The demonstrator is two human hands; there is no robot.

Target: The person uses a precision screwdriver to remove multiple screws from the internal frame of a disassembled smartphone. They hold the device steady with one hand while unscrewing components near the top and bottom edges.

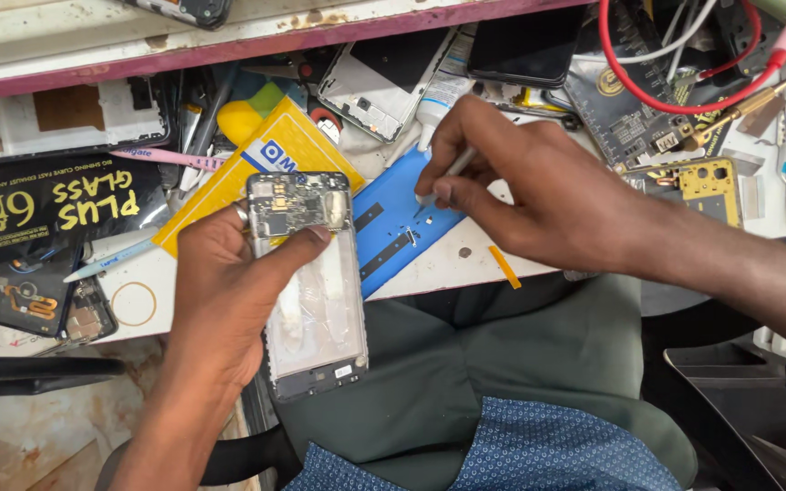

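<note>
An opened phone frame [311, 282], back cover removed and circuit board exposed at its upper end, is gripped in the left hand [220, 291], thumb laid across its face and fingers wrapped behind; it is held over the lap, just below the table [429, 273] edge. A slim white tool [448, 173] is pinched between thumb and fingers of the right hand [520, 191], its tip lowered onto a blue mat [393, 227] bearing small screws. A yellow packet [275, 155] is seen beside the mat, behind the phone frame. A black packet [56, 205] is laid at far left, a red cable [675, 91] and a yellow-green board [711, 186] at far right. Phone parts are scattered around.
</note>
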